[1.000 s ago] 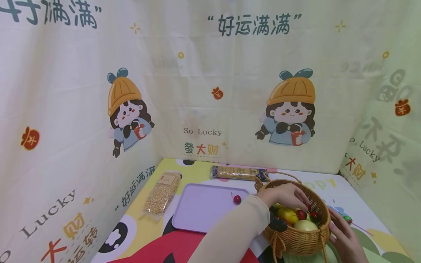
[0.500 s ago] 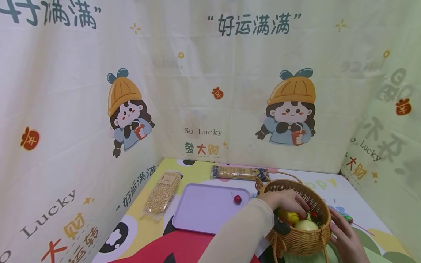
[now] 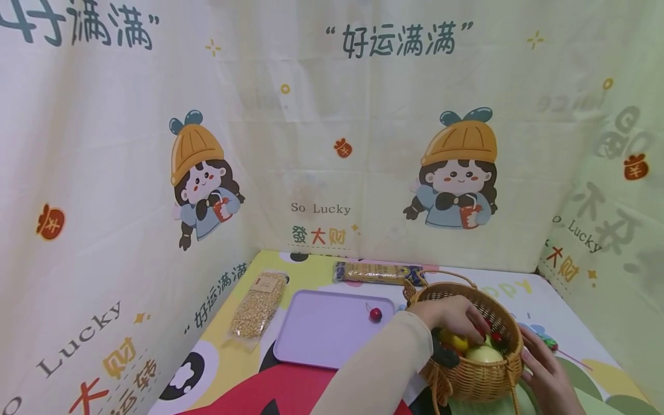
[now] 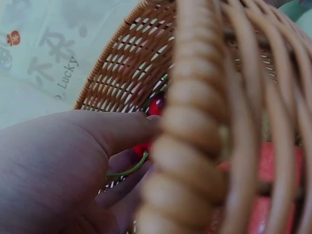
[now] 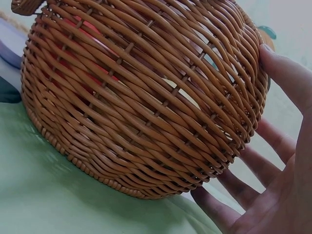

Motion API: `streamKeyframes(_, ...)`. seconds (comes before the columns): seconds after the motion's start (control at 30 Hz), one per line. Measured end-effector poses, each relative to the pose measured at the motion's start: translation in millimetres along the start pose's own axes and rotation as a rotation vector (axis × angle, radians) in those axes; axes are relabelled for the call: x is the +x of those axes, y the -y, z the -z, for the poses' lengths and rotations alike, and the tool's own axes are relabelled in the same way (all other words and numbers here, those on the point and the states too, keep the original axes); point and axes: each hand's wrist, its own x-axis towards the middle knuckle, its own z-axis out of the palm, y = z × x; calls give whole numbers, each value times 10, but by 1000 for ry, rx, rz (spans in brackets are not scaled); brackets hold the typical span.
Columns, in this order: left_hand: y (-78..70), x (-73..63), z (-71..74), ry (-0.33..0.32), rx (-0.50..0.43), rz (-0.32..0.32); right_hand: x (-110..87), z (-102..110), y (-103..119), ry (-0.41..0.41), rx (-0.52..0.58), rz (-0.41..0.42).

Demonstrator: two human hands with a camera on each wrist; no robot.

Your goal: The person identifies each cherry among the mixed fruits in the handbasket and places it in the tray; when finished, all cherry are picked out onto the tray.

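With left fingers, pinching round, red, slippery-looking cherry; hold mid-body. With right fingers, spread against brown wicker basket, three o'clock.

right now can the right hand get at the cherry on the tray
Probably not straight across: the basket and left sleeve lie between the right hand and that cherry on the tray.

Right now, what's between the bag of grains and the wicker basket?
In the head view, the purple tray lies between the bag and the basket, with one cherry toward its right end. The left sleeve hides the tray's near right corner.
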Motion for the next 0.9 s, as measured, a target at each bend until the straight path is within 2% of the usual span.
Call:
streamKeyframes(0.17,-58,-93,58,-11,-16,-12,10,-1,-7,12,7,4)
streamKeyframes(0.4,-81,-134,115,-75,15,-35,5,-9,-7,16,7,17)
streamKeyframes(0.63,-36,-275,254,-124,83,-129,3,-13,2,21,8,35)
streamKeyframes(0.9,169,-542,402,-247,-72,-246,8,-14,8,-11,-16,2)
